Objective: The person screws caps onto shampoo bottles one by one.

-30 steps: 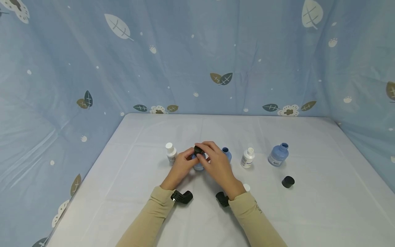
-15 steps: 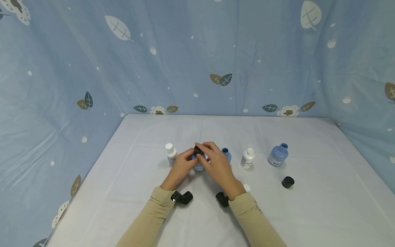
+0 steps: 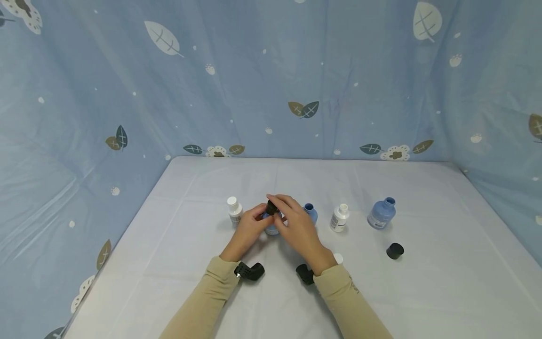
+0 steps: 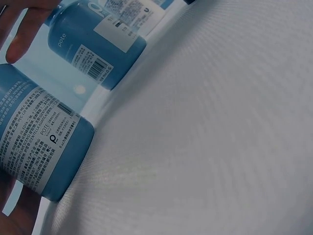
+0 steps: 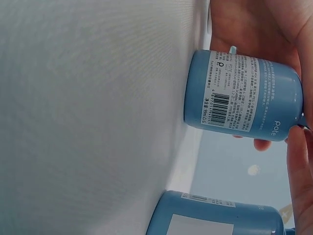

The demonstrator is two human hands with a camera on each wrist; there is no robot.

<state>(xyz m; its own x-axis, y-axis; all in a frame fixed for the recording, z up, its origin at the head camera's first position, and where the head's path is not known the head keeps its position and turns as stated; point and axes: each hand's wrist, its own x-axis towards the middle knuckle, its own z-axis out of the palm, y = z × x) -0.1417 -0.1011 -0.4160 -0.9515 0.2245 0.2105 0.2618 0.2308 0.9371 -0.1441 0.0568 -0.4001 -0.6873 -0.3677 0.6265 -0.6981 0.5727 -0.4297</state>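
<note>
A small blue bottle (image 3: 272, 229) stands upright on the table between my two hands. My left hand (image 3: 251, 226) grips its body from the left. From above, my right hand (image 3: 298, 223) pinches a black cap (image 3: 271, 207) at the bottle's mouth; how far it is threaded cannot be told. In the right wrist view the held blue bottle (image 5: 244, 98) turns its barcode label to the camera, and its neck is hidden by fingers. Just right of it, a second blue bottle (image 3: 311, 214) is uncapped and partly behind my right hand.
A white bottle (image 3: 235, 212) stands left of my hands. To the right are another white bottle (image 3: 339, 217), an uncapped blue bottle (image 3: 382, 214) and a loose black cap (image 3: 395, 251). Something white (image 3: 338, 258) shows partly behind my right wrist. Blue curtain (image 3: 271, 84) hangs behind the table.
My right thumb and fingers have shifted slightly around the black cap. My left hand and the blue bottle stay in place.
</note>
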